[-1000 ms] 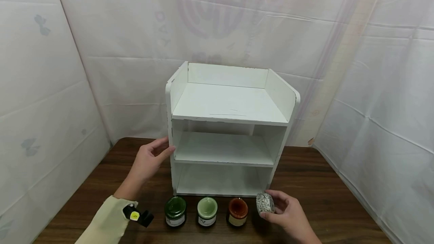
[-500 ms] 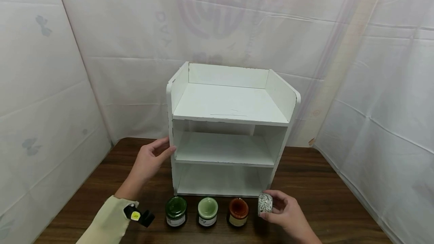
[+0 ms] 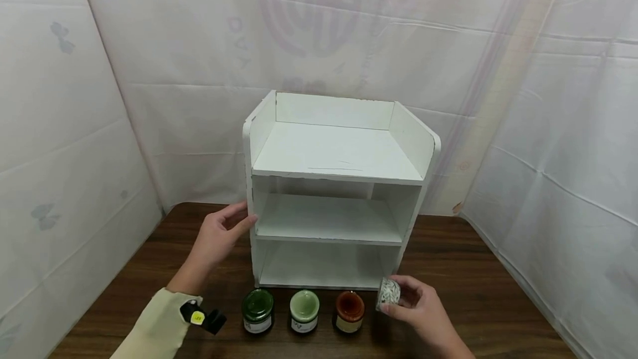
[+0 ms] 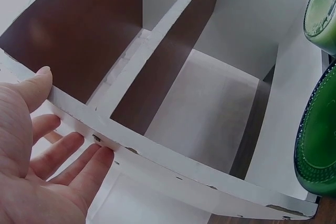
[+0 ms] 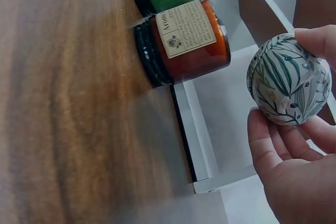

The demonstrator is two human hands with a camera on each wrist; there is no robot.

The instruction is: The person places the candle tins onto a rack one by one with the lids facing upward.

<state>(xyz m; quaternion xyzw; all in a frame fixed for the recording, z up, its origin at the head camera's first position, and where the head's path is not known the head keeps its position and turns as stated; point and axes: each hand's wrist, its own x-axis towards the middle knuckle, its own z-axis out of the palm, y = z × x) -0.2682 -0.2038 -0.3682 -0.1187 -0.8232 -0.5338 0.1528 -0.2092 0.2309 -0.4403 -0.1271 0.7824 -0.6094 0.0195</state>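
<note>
"Green jar (image 3: pixel 257 304), pale jar (image 3: pixel 304 309), red jar (image 3: pixel 350 312): lined up?"
"Yes. The tin (image 3: pixel 388 294) isn't down (right hand (image 3: pixel 423 309) pinches it beside the red jar). Left hand (image 3: pixel 217 237) touches the shelf (image 3: pixel 334 154), fingers loose."

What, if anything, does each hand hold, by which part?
The right hand pinches the patterned container by its edge; the left hand holds nothing, touching the shelf.
</note>
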